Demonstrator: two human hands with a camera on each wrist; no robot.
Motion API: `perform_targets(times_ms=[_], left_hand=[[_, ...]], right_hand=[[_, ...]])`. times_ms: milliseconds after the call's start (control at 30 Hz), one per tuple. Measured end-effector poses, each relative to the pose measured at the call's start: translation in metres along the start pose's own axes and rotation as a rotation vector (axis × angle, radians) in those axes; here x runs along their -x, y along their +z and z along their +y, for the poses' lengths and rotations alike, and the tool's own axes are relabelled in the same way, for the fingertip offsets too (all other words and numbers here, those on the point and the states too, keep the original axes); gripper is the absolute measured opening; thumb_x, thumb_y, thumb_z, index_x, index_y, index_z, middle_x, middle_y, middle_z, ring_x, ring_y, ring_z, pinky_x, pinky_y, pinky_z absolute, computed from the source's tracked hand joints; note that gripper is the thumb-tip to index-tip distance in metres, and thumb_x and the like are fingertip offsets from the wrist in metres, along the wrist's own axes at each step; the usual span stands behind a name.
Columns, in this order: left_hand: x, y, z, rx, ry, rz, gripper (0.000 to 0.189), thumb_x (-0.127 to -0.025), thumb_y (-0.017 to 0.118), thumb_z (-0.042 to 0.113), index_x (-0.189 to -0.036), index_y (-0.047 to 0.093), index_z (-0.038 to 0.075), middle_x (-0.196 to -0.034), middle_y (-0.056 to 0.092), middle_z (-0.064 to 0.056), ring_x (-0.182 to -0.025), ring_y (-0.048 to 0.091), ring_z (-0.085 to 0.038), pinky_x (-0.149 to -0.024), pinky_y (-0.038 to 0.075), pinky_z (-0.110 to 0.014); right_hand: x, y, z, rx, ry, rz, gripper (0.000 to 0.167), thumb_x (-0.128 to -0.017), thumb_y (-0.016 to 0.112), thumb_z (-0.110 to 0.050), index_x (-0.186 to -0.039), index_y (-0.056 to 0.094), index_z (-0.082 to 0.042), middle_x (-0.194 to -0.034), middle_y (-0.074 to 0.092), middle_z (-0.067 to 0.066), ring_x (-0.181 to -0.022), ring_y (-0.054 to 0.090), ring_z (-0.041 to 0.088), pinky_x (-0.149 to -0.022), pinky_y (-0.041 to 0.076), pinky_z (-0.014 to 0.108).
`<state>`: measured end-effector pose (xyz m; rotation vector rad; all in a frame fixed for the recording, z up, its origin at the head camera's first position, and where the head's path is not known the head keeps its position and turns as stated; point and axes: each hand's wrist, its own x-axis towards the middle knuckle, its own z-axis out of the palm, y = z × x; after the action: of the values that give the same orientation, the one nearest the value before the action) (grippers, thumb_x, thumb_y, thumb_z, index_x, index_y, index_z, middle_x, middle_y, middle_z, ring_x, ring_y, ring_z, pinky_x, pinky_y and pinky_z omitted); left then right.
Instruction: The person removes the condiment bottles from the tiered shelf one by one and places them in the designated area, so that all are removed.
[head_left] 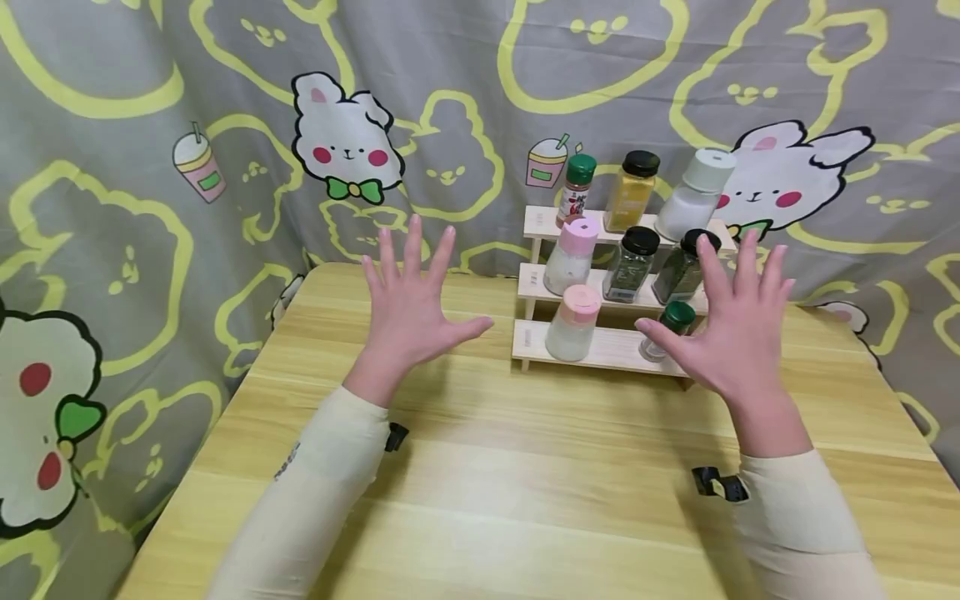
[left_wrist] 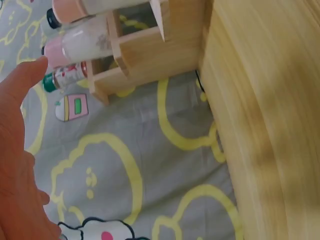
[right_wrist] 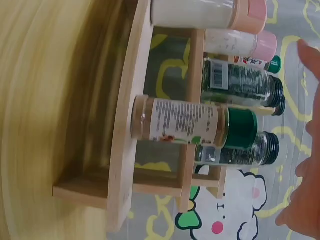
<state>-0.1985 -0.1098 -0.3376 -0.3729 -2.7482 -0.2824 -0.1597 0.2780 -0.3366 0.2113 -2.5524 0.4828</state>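
My left hand (head_left: 408, 321) hovers over the table with its fingers spread, left of a three-step wooden spice rack (head_left: 607, 360). My right hand (head_left: 738, 333), fingers spread too, is held before the rack's right end and touches nothing that I can make out. Close to its thumb stands a green-capped spice jar (right_wrist: 185, 121) on the lowest step, beside a peach-lidded shaker (head_left: 572, 325). The middle step bears a pink-lidded shaker (head_left: 572, 257) and two black-capped herb jars (head_left: 630, 267). On top are a small green-capped jar (head_left: 576, 190), a yellow spice jar (head_left: 632, 193) and a white-lidded shaker (head_left: 693, 196).
The wooden table (head_left: 480, 483) reaches back to a grey curtain (head_left: 465, 50) with yellow outlines and cartoon rabbits. The rack stands near the table's back edge. Black clips (head_left: 720, 483) show at both sleeves (head_left: 322, 492).
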Motion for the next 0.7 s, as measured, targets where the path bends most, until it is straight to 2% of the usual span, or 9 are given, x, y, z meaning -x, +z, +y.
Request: perform_targets(times_ms=[167, 300, 500, 600, 700], left_hand=[[0.000, 0.008, 0.013, 0.031, 0.050, 0.001, 0.121, -0.070, 0.058, 0.086, -0.161, -0.001, 0.033, -0.162, -0.026, -0.004, -0.144, -0.025, -0.038, -0.110, 0.002, -0.071], [0.001, 0.018, 0.022, 0.108, 0.088, 0.020, 0.120, -0.071, 0.071, 0.073, -0.162, 0.007, 0.028, -0.165, -0.008, -0.014, -0.147, -0.007, -0.042, -0.112, 0.013, -0.066], [0.004, 0.040, 0.038, 0.331, 0.100, 0.018, 0.111, -0.071, 0.083, 0.052, -0.158, 0.023, 0.018, -0.156, 0.024, -0.016, -0.139, 0.027, -0.035, -0.109, 0.033, -0.053], [0.005, 0.051, 0.049, 0.471, 0.105, -0.014, 0.106, -0.072, 0.086, 0.042, -0.156, 0.027, 0.015, -0.149, 0.033, -0.014, -0.133, 0.035, -0.030, -0.106, 0.039, -0.047], [0.004, 0.062, 0.063, 0.582, 0.109, -0.061, 0.100, -0.075, 0.087, 0.035, -0.155, 0.031, 0.013, -0.146, 0.038, -0.011, -0.132, 0.038, -0.027, -0.106, 0.039, -0.044]], right_hand=[[0.004, -0.005, 0.016, -0.080, -0.006, 0.004, 0.105, -0.075, 0.074, -0.063, -0.159, 0.027, -0.022, -0.165, -0.004, 0.012, -0.146, -0.015, 0.039, -0.112, -0.011, 0.062], [0.011, -0.004, 0.032, -0.192, 0.004, -0.021, 0.099, -0.078, 0.076, -0.049, -0.160, 0.026, -0.023, -0.165, -0.004, 0.007, -0.147, -0.014, 0.033, -0.112, -0.011, 0.062], [0.023, 0.010, 0.058, -0.345, 0.033, -0.062, 0.091, -0.083, 0.073, -0.030, -0.160, 0.025, -0.023, -0.165, -0.001, 0.007, -0.149, -0.007, 0.033, -0.111, -0.009, 0.066], [0.027, 0.018, 0.071, -0.430, 0.033, -0.047, 0.086, -0.086, 0.070, -0.023, -0.160, 0.026, -0.022, -0.166, 0.004, 0.006, -0.150, -0.001, 0.028, -0.112, -0.006, 0.065], [0.030, 0.026, 0.082, -0.533, 0.050, -0.049, 0.084, -0.087, 0.068, -0.013, -0.160, 0.026, -0.020, -0.166, 0.008, 0.005, -0.149, 0.004, 0.021, -0.115, 0.001, 0.059]])
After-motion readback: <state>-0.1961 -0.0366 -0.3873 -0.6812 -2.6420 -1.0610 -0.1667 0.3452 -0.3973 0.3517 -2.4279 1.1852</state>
